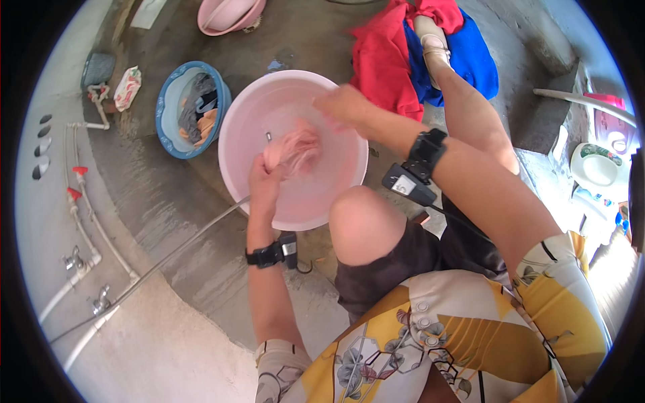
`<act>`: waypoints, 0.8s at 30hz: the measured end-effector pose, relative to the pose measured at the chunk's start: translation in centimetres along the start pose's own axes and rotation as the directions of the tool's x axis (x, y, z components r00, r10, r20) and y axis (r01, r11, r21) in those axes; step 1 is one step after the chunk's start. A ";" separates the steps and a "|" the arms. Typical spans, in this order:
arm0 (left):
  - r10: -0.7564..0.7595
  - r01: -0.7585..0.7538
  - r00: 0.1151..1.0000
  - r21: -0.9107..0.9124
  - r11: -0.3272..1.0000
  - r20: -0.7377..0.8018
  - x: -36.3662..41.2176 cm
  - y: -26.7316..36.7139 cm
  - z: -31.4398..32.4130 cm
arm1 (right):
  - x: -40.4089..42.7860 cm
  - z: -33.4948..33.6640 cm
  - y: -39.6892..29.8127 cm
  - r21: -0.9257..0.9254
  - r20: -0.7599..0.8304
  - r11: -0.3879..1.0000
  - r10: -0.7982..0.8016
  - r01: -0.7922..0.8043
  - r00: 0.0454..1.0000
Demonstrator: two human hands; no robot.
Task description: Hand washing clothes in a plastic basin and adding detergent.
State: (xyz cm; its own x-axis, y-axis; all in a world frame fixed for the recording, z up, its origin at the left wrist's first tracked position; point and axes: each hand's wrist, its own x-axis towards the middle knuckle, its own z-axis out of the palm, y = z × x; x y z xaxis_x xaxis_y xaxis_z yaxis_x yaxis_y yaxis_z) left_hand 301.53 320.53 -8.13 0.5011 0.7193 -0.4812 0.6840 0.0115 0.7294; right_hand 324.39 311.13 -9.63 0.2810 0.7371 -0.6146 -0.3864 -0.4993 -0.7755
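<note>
A large pink plastic basin [229,151] of water stands on the floor before me. My left hand [266,174] is closed around one end of a bunched pink cloth [300,143], which hangs into the water at the basin's middle. Over the basin's right part is my right hand [342,108], blurred, with bent fingers; whether it holds anything cannot be told. A thin grey hose [191,236] runs from the lower left to the basin's rim, passing behind my left wrist. Its metal end seems to show inside the basin.
Left of the basin stands a blue basin [162,126] with grey and orange clothes. Red cloth [385,65] and blue cloth [471,60] lie on the floor around my foot. A smaller pink basin [216,31] is beyond. Pipes with taps [103,299] line the left wall.
</note>
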 end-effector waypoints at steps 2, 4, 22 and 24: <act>0.054 -0.056 0.998 -0.118 0.991 -0.025 -2.6 3.4 -2.1 | -0.3 2.7 1.2 0.152 0.075 0.964 0.208 -0.218 0.975; 0.101 -0.110 0.994 -0.229 0.967 -0.052 -5.9 6.9 -3.8 | -1.3 4.6 1.2 0.276 0.182 0.856 0.401 -0.438 0.898; -0.049 -0.228 0.936 -0.707 0.670 -0.348 -4.9 -4.0 -7.0 | -3.0 10.4 -1.4 0.697 0.421 0.577 0.152 -0.427 0.894; -0.092 -0.170 0.968 -0.881 0.441 -0.232 -2.1 -4.3 -3.2 | -4.2 9.5 -2.6 0.684 0.555 0.550 0.033 -0.479 0.831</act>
State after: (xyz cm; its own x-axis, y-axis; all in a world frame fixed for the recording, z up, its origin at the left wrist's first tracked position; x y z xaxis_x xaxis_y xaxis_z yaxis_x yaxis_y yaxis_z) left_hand 295.85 321.16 -8.75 0.2991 0.8569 -0.4199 -0.2502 0.4951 0.8320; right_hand 315.83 313.68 -3.68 -0.2670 0.8487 -0.4566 -0.9481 -0.3162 -0.0332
